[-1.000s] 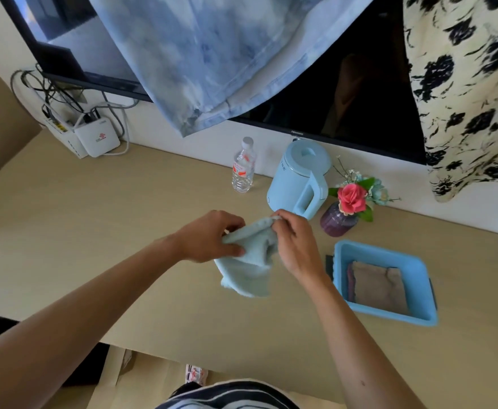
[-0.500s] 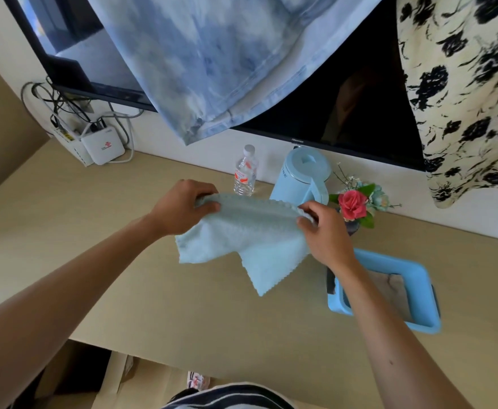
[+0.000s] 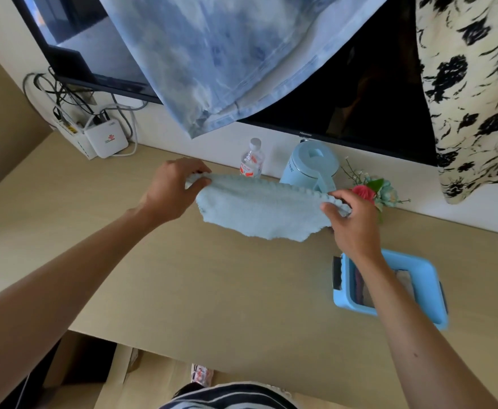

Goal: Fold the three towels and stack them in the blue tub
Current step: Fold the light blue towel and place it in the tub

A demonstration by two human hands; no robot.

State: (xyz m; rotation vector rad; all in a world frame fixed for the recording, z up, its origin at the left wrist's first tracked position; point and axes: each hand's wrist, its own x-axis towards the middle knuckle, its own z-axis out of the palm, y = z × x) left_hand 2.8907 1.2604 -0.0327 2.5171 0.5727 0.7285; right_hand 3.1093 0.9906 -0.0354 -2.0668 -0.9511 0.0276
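Note:
A light blue towel (image 3: pixel 261 209) hangs stretched in the air above the table, its scalloped top edge pulled level. My left hand (image 3: pixel 172 191) pinches the top left corner and my right hand (image 3: pixel 351 222) pinches the top right corner. The blue tub (image 3: pixel 424 278) sits on the table at the right, below my right forearm. Folded cloth in beige and a dark colour (image 3: pixel 404 283) lies inside it, partly hidden by that forearm.
Along the wall stand a water bottle (image 3: pixel 253 159), a pale blue kettle (image 3: pixel 309 166) and a small flower vase (image 3: pixel 373 191). A white router with cables (image 3: pixel 106 140) sits at the back left. A tie-dye cloth (image 3: pixel 227 54) and a floral cloth (image 3: pixel 474 84) hang overhead.
The towel was bunched between both hands; my hands have moved apart and up, spreading it out flat by its top corners.

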